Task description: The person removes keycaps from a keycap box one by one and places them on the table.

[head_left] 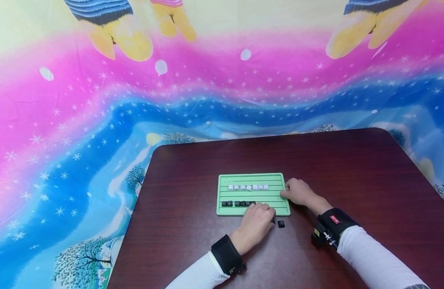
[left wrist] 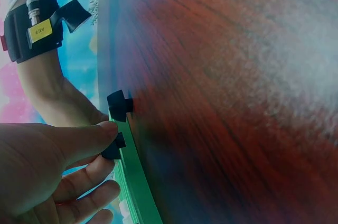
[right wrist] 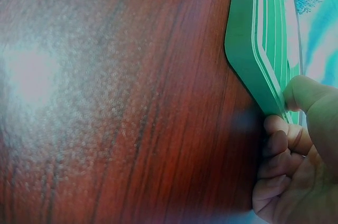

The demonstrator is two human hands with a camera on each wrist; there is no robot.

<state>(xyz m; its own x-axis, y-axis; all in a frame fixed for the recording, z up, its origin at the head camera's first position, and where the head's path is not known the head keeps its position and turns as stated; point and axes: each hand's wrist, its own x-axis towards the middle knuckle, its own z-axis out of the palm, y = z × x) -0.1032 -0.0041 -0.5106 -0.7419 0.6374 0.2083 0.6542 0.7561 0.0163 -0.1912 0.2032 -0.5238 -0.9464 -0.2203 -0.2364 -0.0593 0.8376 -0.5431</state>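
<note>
A green ridged tray [head_left: 252, 195] lies on the table, a row of white keycaps [head_left: 248, 188] across its middle. Black keycaps [head_left: 230, 204] line a lower groove, the right end of that row hidden by my left hand [head_left: 256, 224]. Thumb and index finger of that hand pinch a black keycap [left wrist: 112, 150] by the tray's near edge. Another black keycap [head_left: 281, 224] sits loose on the table, just right of the left fingertips. My right hand [head_left: 299, 192] grips the tray's right edge, thumb on top and the other fingers curled against the side [right wrist: 277, 94].
The dark reddish wooden table [head_left: 182, 172] extends around the tray on all sides. Behind it hangs a printed cloth [head_left: 222, 80] in pink and blue. Each wrist wears a black strap [head_left: 227, 253] with a small device.
</note>
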